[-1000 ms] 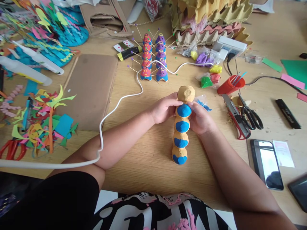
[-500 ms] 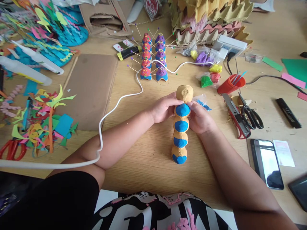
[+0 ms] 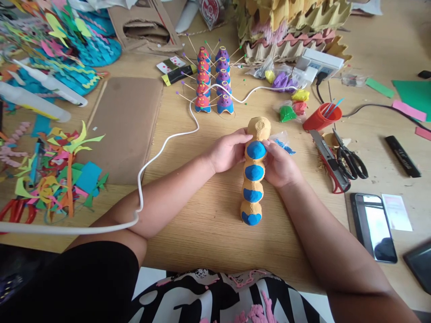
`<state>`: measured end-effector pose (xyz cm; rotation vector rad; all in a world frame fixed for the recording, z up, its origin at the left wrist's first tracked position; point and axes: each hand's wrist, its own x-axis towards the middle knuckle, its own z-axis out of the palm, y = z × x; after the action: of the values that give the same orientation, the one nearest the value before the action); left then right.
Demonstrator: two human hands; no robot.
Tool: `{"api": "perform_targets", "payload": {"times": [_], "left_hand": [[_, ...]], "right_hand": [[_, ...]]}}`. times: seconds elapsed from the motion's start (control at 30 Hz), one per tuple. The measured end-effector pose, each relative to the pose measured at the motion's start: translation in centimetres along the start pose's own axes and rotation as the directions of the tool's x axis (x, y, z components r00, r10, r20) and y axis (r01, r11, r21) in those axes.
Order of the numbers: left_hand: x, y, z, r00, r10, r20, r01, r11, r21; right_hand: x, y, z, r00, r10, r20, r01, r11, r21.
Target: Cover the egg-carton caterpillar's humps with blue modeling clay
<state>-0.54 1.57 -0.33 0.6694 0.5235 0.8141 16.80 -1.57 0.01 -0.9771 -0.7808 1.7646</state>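
Between my two hands I hold an egg-carton strip [image 3: 253, 184], a row of yellow-orange bumps with blue clay patches on all but the far one. My left hand [image 3: 228, 150] grips its left side near the far end, thumb on top. My right hand [image 3: 282, 163] holds the opposite side, its thumb by the nearest-to-top blue patch; the fingers below are partly hidden. Just beyond my right hand lies a bag of blue clay [image 3: 283, 144]. Farther back stand a red-and-blue carton caterpillar [image 3: 203, 89] and a purple-and-blue one [image 3: 223, 89], both stuck with pins.
A white cable [image 3: 168, 143] crosses my left arm. Scissors [image 3: 352, 157], a box cutter [image 3: 332, 161], a red cup [image 3: 321, 117] and a phone [image 3: 375, 229] lie right. Paper scraps [image 3: 57, 175] and cardboard [image 3: 124, 130] are left; egg trays [image 3: 292, 36] stack behind.
The near end of the strip has risen slightly in view, and its far end tilts a little. Both hands keep their hold; the whole view has shifted slightly.
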Motion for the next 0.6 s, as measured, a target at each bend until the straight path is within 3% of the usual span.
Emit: {"api": "perform_targets", "payload": {"times": [0.2, 0.6], "left_hand": [[-0.25, -0.03, 0.29, 0.999, 0.050, -0.007, -0.050, 0.996, 0.077], [-0.06, -0.34, 0.56, 0.978, 0.198, -0.071, -0.179, 0.961, 0.211]], "right_hand": [[0.15, 0.06, 0.45, 0.999, 0.007, -0.045, -0.006, 1.000, 0.025], [0.37, 0.23, -0.45, 0.999, -0.008, 0.041, 0.007, 1.000, 0.023]]}}
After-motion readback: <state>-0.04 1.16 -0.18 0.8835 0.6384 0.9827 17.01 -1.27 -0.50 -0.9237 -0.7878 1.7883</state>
